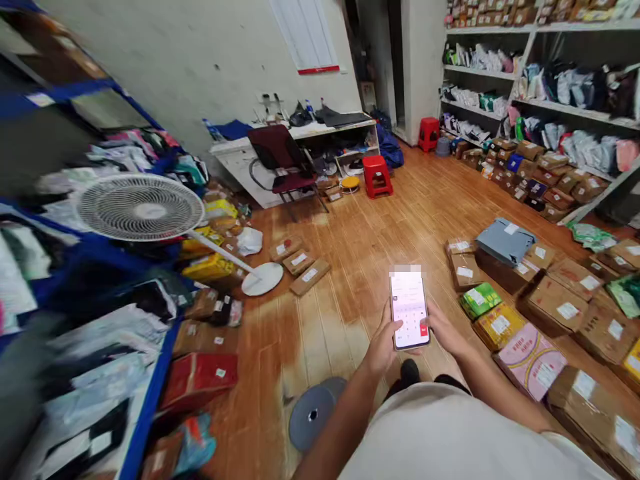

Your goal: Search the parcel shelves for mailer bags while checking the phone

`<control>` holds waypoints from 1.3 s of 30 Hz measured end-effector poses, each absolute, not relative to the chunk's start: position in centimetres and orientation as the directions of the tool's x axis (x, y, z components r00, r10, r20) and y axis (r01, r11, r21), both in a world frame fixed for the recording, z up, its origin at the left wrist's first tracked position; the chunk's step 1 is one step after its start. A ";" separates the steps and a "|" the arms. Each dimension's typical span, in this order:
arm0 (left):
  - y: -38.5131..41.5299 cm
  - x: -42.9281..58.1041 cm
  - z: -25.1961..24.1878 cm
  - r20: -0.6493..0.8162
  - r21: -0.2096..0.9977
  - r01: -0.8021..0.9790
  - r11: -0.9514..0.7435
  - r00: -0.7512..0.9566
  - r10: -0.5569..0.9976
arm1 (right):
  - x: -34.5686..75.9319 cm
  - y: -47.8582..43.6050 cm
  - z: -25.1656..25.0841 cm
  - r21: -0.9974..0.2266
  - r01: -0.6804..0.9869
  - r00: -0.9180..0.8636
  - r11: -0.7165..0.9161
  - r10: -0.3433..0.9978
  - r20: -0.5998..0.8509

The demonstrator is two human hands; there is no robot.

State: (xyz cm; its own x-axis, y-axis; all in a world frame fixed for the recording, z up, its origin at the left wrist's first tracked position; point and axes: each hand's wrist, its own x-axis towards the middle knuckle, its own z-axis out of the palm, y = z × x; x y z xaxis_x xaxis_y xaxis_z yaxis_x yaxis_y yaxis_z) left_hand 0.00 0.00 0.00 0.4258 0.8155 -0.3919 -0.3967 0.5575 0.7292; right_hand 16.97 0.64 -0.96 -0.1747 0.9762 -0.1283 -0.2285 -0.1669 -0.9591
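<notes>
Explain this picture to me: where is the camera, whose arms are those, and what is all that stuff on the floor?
The camera sits on a person's head, looking forward and down, so the two bare arms at the bottom are that person's own. The left hand and right hand together hold a phone with a lit screen. The wooden floor carries many labelled cardboard parcels. On the left a white fan leans beside blue shelves of packages. Further back are a dark red chair and a red stool.

smartphone [409, 310], screen lit, held upright above wooden floor
</notes>
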 end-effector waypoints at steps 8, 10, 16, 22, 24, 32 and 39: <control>14.5 -5.8 0.0 -0.291 0.650 -0.536 0.539 0.479 0.828 | 11.5 15.9 -0.5 -0.941 -0.258 -0.222 -0.220 0.961 -0.164; 18.5 -7.3 -0.9 -0.277 0.650 -0.535 0.540 0.496 0.823 | 10.0 20.3 -0.7 -0.933 -0.255 -0.224 -0.253 0.954 -0.198; 31.7 -11.9 -2.6 -0.225 0.670 -0.573 0.471 0.448 0.865 | 5.2 35.5 -2.2 -0.930 -0.219 -0.336 -0.296 0.917 -0.213; 43.0 -18.1 -2.4 -0.239 0.675 -0.649 0.351 0.257 0.936 | -1.8 49.8 -3.4 -0.935 -0.193 -0.565 -0.299 0.813 -0.143; 45.5 -20.9 -2.8 -0.250 0.647 -0.696 0.312 0.193 0.949 | -5.3 53.6 -3.9 -0.918 -0.178 -0.638 -0.354 0.752 -0.166; 54.9 -34.8 -7.8 -0.383 0.743 -0.607 0.281 -0.042 0.923 | -23.3 65.3 -9.8 -0.705 -0.160 -0.725 -0.691 0.567 -0.391; 71.0 -51.0 -7.3 -0.395 0.901 -0.258 0.348 -0.162 0.904 | -35.1 80.2 -10.4 -0.547 -0.252 -0.639 -0.799 0.561 -0.526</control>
State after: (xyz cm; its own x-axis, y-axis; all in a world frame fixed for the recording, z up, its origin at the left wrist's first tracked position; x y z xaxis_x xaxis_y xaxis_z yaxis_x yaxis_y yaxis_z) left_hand -50.95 70.99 -7.30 -0.1616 0.9042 -0.3952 -0.2579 0.3479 0.9014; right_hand -35.13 80.21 -10.41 -0.6391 0.5615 -0.5256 -0.2521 -0.7986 -0.5465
